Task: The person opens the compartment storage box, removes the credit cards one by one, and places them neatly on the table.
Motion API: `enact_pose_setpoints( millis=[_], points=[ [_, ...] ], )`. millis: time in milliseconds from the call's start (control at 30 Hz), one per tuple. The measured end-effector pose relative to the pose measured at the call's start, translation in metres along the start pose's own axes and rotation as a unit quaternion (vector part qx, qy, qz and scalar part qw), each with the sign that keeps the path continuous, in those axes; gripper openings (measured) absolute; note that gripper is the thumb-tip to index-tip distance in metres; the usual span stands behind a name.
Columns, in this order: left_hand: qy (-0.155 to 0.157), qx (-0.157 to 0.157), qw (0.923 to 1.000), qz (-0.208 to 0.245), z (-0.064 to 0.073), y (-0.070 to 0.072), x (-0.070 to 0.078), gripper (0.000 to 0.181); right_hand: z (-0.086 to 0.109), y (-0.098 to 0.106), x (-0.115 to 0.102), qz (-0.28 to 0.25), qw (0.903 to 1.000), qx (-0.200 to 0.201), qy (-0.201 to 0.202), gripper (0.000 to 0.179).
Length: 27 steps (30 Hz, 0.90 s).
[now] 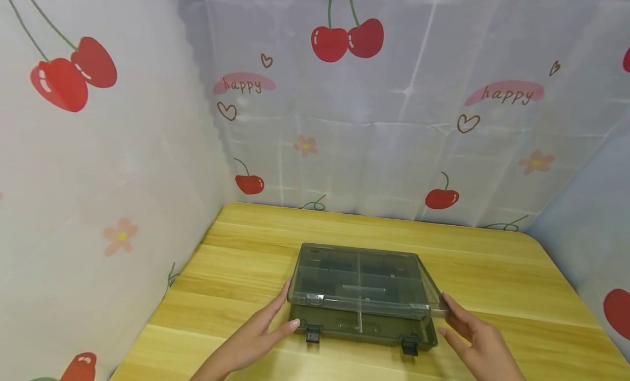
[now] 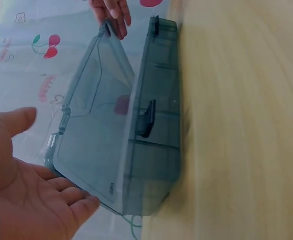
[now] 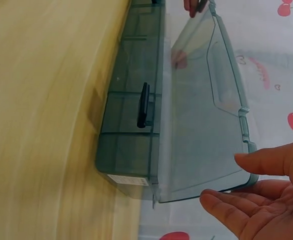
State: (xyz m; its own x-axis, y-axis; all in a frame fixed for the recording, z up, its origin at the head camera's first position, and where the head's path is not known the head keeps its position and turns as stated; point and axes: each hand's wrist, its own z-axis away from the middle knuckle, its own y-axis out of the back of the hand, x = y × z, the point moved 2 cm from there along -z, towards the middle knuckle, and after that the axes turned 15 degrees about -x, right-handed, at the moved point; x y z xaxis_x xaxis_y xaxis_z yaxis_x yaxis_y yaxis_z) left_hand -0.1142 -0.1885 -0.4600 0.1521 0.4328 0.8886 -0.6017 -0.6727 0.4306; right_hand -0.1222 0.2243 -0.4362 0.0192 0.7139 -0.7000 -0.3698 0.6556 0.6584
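Note:
A translucent grey-green plastic organizer box (image 1: 389, 329) lies on the table, its dividers showing through the walls. Its clear hinged lid (image 1: 325, 285) stands tilted, the front edge raised above the base. At the lid's left side is my left hand (image 1: 256, 334), fingers extended along the edge and thumb spread apart. My right hand (image 1: 474, 340) touches the lid's right front corner with extended fingers, its thumb held apart from them. Two dark latches, a left latch (image 1: 313, 334) and a right latch (image 1: 409, 346), stick out from the base's front.
The box sits on a yellow wood-grain table (image 1: 246, 244). Behind and beside the table hangs a white curtain (image 1: 364, 162) printed with cherries, hearts and flowers. A pale label (image 3: 128, 180) is on the box's right end.

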Motion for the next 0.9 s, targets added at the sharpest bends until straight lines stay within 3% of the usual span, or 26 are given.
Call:
enact_pose_setpoints(
  millis=[300, 633, 900],
  points=[
    [0.000, 0.004, 0.9997, -0.023, 0.000, 0.005, 0.012, 0.080, 0.003, 0.004, -0.005, -0.016, 0.9994, 0.020, 0.023, 0.060],
    [0.000, 0.026, 0.9989, -0.040, -0.004, 0.015, 0.024, 0.081, 0.006, 0.014, -0.012, 0.012, 0.9963, 0.055, 0.065, 0.055],
    [-0.002, 0.033, 0.9990, -0.029, -0.009, 0.020, 0.031, 0.081, 0.007, 0.022, -0.021, 0.087, 0.9799, 0.128, 0.126, 0.041]
  ],
)
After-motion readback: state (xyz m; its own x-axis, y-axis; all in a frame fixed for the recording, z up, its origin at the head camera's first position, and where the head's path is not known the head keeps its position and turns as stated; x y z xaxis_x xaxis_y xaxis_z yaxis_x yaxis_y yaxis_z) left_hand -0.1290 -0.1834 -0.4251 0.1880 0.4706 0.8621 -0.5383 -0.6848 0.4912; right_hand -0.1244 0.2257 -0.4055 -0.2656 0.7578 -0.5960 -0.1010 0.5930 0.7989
